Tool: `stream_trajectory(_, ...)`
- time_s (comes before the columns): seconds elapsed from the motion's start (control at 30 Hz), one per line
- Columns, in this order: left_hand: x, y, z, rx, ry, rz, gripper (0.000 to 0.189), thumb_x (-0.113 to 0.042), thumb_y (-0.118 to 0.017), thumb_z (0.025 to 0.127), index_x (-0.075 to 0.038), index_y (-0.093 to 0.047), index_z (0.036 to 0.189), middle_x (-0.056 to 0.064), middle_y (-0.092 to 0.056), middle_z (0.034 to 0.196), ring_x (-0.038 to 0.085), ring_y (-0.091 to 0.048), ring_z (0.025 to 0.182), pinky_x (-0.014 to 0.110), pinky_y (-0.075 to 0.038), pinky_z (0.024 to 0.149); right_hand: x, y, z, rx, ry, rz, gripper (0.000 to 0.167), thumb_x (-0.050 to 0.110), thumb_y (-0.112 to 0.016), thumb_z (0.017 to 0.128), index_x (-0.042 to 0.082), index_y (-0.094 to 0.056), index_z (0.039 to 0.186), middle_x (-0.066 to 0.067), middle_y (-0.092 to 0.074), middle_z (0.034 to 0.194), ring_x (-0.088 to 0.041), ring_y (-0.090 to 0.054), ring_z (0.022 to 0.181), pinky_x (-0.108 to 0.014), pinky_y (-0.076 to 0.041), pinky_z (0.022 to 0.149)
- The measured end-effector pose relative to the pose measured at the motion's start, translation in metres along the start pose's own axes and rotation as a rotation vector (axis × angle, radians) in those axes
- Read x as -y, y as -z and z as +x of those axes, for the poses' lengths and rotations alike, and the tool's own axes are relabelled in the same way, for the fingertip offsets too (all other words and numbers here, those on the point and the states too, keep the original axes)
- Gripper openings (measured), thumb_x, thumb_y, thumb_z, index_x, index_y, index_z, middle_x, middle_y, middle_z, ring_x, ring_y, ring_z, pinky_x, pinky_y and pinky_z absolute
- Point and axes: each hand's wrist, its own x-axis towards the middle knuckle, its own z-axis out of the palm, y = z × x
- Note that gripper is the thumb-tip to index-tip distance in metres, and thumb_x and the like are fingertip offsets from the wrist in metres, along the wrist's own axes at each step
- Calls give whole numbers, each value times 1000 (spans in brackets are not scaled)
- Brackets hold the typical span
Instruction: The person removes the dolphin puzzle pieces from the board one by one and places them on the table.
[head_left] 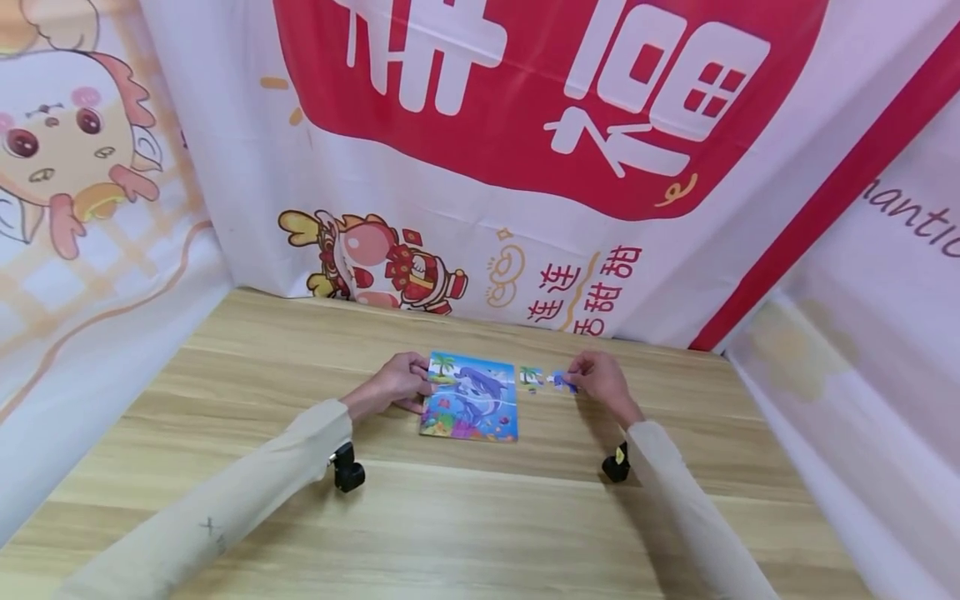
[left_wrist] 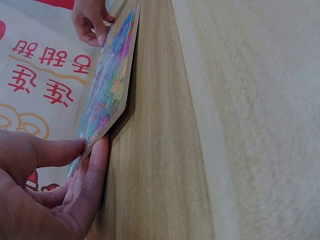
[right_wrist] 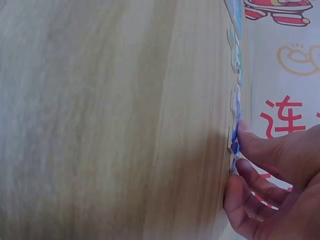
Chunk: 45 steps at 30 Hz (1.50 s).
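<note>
A dolphin picture puzzle (head_left: 483, 425) lies on the wooden table. At its left edge my left hand (head_left: 401, 381) pinches the board, thumb on top and fingers underneath; the left wrist view shows the board (left_wrist: 112, 85) with that edge slightly raised. To the right of it, my right hand (head_left: 602, 382) holds a blue puzzle piece (head_left: 562, 382) by its right side. In the right wrist view, the thumb rests on the blue piece (right_wrist: 234, 135) and the fingers curl at its edge. Between board and hand lies a palm-tree puzzle piece (head_left: 530, 377).
The wooden table (head_left: 465, 533) runs back to a printed white and red curtain (head_left: 480, 183). Fabric also hangs at the left side (head_left: 112, 275) and right side (head_left: 847, 358). Black wrist cameras (head_left: 348, 468) hang below both sleeves.
</note>
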Motion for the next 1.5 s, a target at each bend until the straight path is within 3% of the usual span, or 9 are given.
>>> stream_trajectory(0.6,2,1,5,24,-4,-38,53,4,-68,97,5,-45,145,19,-54,129,21,-65,89,28,-67,63,8,5,0,26,-100,-24,16,14,-80,93,4,-72,100,-11,-70,95,-22,-61,83,-27,-51,68)
stream_trajectory(0.77,0,0,8,26,0,-32,54,3,-68,97,4,-45,146,20,-54,131,22,-66,91,28,-67,65,8,11,5,-6,-74,58,18,11,-79,93,-2,-70,102,-14,-71,96,-20,-60,81,-24,-50,67)
stream_trajectory(0.9,0,1,8,28,-3,-36,53,4,-68,97,5,-45,145,19,-53,128,21,-65,89,28,-67,64,18,14,5,-16,-76,175,21,12,-78,94,-3,-70,107,-15,-71,96,-26,-65,82,-29,-58,69)
stream_trajectory(1.03,1,2,6,25,-9,-22,53,4,-69,97,5,-46,144,18,-54,123,21,-64,88,28,-67,63,34,8,4,12,-34,253,23,9,-78,94,-8,-70,107,-19,-71,96,-37,-69,83,-38,-66,70)
stream_trajectory(1.1,1,2,5,23,-9,-18,53,4,-69,96,5,-46,144,18,-55,122,21,-64,88,29,-67,63,39,2,4,35,4,264,21,6,-77,94,-10,-69,106,-22,-72,98,-37,-70,83,-40,-67,71)
stream_trajectory(1.27,-1,3,5,19,-4,-9,55,4,-69,96,5,-45,145,18,-54,123,22,-65,91,30,-67,65,53,-14,4,108,75,267,17,2,-74,96,-9,-70,108,-23,-72,102,-28,-70,85,-34,-67,72)
stream_trajectory(1.5,-1,3,5,31,-10,-9,52,5,-67,97,6,-45,144,19,-55,124,23,-66,90,29,-67,65,74,-33,3,212,160,297,23,1,-75,95,-11,-68,112,-26,-73,106,-33,-72,93,-33,-66,79)
